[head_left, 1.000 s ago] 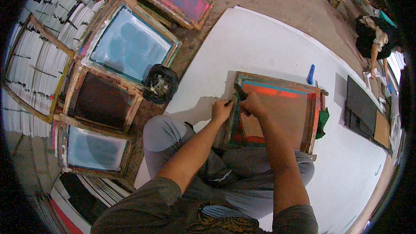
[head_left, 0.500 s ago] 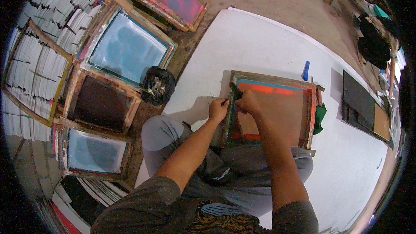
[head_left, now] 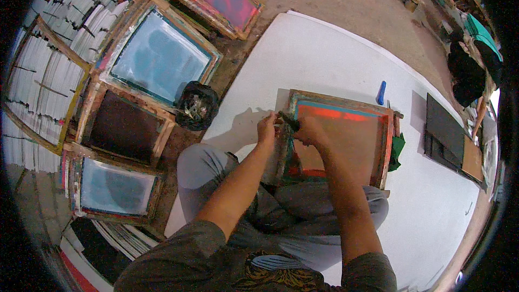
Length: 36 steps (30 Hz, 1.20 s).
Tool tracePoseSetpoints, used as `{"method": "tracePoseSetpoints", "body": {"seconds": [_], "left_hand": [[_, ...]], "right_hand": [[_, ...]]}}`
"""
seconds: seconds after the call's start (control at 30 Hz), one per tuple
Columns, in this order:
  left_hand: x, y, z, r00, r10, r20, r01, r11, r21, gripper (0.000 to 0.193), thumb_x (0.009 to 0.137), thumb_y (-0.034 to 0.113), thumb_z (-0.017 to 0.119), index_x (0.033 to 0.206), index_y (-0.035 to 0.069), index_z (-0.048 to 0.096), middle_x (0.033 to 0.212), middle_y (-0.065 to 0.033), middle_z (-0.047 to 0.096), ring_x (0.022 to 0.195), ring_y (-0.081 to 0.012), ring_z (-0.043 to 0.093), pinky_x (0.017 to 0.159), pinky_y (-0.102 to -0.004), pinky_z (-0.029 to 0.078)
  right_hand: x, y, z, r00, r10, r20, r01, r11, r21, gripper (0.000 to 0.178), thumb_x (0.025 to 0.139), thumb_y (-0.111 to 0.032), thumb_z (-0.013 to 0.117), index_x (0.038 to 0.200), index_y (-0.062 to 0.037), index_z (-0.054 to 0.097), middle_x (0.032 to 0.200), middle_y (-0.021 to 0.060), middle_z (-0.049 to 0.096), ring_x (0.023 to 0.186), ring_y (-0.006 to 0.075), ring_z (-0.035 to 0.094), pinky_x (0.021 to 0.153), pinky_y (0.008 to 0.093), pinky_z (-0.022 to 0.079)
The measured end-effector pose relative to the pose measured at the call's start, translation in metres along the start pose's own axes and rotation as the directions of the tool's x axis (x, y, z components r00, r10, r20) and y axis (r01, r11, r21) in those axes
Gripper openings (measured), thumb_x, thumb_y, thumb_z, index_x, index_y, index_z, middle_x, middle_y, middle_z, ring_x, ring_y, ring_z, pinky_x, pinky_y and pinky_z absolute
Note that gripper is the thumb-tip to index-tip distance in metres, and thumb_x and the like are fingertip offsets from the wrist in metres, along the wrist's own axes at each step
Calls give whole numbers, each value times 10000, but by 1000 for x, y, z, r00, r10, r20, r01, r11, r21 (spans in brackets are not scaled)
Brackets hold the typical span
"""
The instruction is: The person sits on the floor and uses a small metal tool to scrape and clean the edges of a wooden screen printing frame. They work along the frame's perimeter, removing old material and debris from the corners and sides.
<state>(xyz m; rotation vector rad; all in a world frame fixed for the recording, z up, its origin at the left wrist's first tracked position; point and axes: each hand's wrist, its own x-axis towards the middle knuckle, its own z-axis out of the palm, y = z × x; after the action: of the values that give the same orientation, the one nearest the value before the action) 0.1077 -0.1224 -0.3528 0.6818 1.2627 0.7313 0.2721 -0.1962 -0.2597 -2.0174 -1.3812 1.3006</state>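
A wooden screen-printing frame (head_left: 387, 146), its mesh (head_left: 346, 148) brown with orange and teal borders, lies over a white board by my folded legs. My right hand (head_left: 311, 131) is closed round a dark, short tool (head_left: 288, 121) at the frame's left rail; its kind is not clear. Just left of that rail is my left hand (head_left: 267, 128), fingers drawn together close to the tool's tip. Whatever they pinch is too small to make out. Beyond the far right corner rests a slim blue object (head_left: 381, 92). A dark green cloth (head_left: 397, 152) touches the frame's right side.
Several other screen frames lie at left, among them a blue one (head_left: 162, 57) and a pink one (head_left: 224, 1). A black plastic bag (head_left: 198, 106) sits beside them. Stacked paper bundles (head_left: 43, 97) line the far left. Dark flat sheets (head_left: 446, 132) lie at right on the white board (head_left: 324, 48).
My left hand has risen slightly and shifted left, its fingers nearer the tool's tip. The dark tool now points left across the rail rather than up along it.
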Motion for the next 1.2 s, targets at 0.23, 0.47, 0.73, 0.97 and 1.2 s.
{"method": "tracePoseSetpoints", "body": {"seconds": [0.23,0.47,0.73,0.97,1.2], "left_hand": [[59,-27,-56,989,50,137,-16,972,-234,175,961,286,722,992,116,697,840,-47,671,627,-189,649,550,-358,499],[42,-23,-40,939,204,-276,-111,941,319,172,835,214,826,881,58,770,862,-96,761,799,-269,727,730,-412,560],[5,3,-28,915,335,-225,-138,783,606,299,817,311,817,888,22,778,885,-182,765,833,-365,737,799,-456,561],[-16,-7,-4,890,455,35,-330,589,738,323,923,336,731,984,20,756,944,-200,755,900,-410,721,812,-475,550],[-28,-21,7,870,478,119,-419,591,690,282,952,267,719,1051,4,698,970,-218,737,932,-404,713,824,-484,543]], "right_hand": [[1,-37,13,965,-142,221,102,978,182,459,1004,-436,650,987,22,680,730,114,682,597,210,689,515,372,564],[17,23,6,975,78,210,-203,701,683,607,1046,-554,530,1226,18,624,921,175,748,759,301,745,668,461,609],[30,30,2,969,86,232,-241,541,806,543,1091,-487,458,1235,16,605,963,208,752,788,339,752,704,482,610],[35,33,2,977,56,204,-205,488,848,461,1090,-457,484,1124,-16,614,813,141,713,659,271,705,590,413,573],[25,17,1,994,68,88,-111,595,796,255,973,-272,703,962,-22,654,733,99,671,538,186,620,467,360,492]]}}
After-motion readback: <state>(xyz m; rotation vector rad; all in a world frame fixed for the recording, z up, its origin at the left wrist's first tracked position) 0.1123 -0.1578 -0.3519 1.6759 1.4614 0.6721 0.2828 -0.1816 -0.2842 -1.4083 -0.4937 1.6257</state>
